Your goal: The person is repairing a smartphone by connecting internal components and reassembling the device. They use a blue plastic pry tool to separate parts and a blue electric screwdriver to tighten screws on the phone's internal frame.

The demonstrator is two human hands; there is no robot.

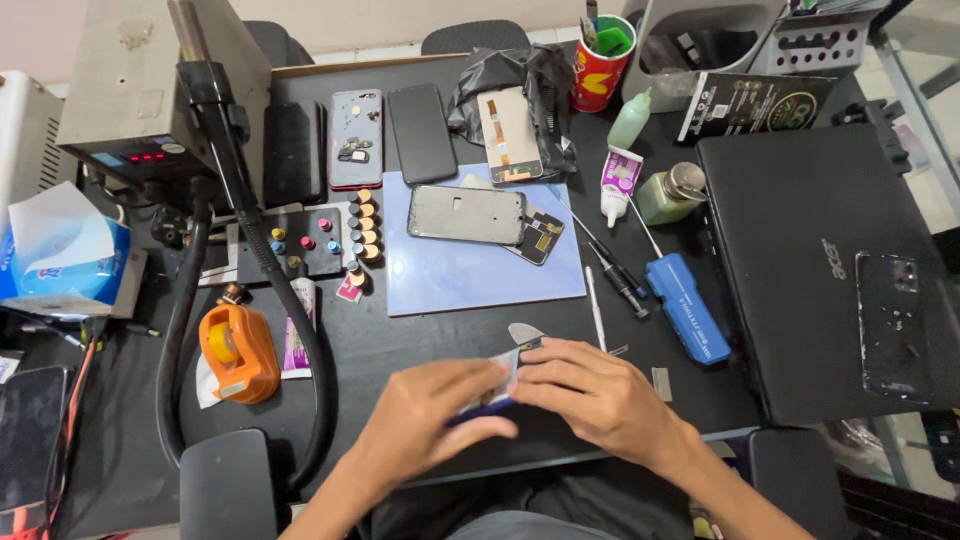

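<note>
I am holding a small flat part (505, 385) at the near edge of the dark table (400, 340), my left hand (430, 420) and right hand (590, 395) both pinching it, fingers closed on it. Beyond it, a phone frame (466, 214) is lying on the blue mat (470, 275), opened and, I judge, awaiting reassembly, while screwdrivers (612, 268) and a laptop (810, 270) are sitting to the right.
</note>
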